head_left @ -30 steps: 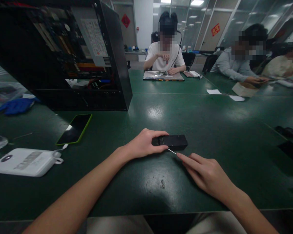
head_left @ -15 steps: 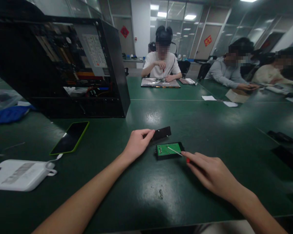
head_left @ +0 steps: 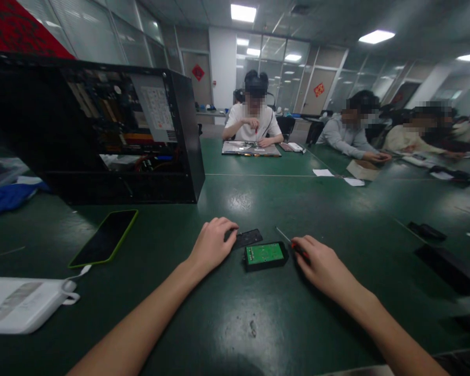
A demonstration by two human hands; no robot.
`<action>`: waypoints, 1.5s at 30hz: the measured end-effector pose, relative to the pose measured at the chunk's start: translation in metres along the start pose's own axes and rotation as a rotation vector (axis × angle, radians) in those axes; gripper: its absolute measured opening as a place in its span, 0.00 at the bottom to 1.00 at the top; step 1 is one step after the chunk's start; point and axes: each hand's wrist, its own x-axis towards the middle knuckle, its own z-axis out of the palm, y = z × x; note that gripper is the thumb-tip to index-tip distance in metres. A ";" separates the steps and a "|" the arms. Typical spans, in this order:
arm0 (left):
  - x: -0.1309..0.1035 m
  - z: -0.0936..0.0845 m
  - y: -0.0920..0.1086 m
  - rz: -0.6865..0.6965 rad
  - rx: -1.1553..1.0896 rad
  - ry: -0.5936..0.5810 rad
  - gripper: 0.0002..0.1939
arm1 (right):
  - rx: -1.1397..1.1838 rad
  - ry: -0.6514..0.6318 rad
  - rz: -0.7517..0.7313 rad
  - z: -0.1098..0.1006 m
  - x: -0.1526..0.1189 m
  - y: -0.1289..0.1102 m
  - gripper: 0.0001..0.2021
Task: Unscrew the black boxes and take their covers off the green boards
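Note:
A thin black plastic cover [head_left: 250, 238] lies nearly flat on the table, and the fingers of my left hand [head_left: 212, 243] are closed over its left end. Just in front of it sits a small black plastic case [head_left: 267, 265] with its top off. Inside shows a green circuit board [head_left: 267, 253]. My right hand [head_left: 324, 263], to the right of the case, is closed around a red-and-black screwdriver [head_left: 284, 235]. Its thin metal shaft points up and left behind the case, apart from the board.
An open black computer tower [head_left: 184, 141] stands at the back left. Nearer are a green-edged phone [head_left: 105, 237], a cabled white power bank [head_left: 27, 303] and a blue glove [head_left: 11, 197]. Black parts [head_left: 448, 269] lie right. Across the green table [head_left: 235, 324], a person [head_left: 254, 117] works on a panel.
My left hand has lowered the cover, which was raised and tilted, onto the table. The screwdriver's shaft has moved off the circuit board to behind the case. My view has tilted upward.

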 end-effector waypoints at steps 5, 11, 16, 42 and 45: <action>0.000 0.001 -0.001 0.021 -0.011 -0.035 0.10 | -0.036 0.032 -0.028 -0.005 0.010 -0.015 0.16; 0.000 0.002 -0.001 0.028 -0.004 -0.024 0.10 | 0.022 0.083 -0.283 -0.008 0.023 -0.041 0.28; 0.001 0.004 -0.002 0.056 0.041 -0.014 0.10 | 0.002 -0.074 -0.371 0.003 0.031 -0.059 0.29; 0.009 0.008 0.003 0.086 0.070 -0.012 0.11 | -0.288 0.234 0.557 -0.111 -0.033 0.288 0.24; 0.013 0.009 0.005 0.071 0.060 -0.004 0.11 | -0.327 0.267 0.535 -0.105 -0.031 0.281 0.25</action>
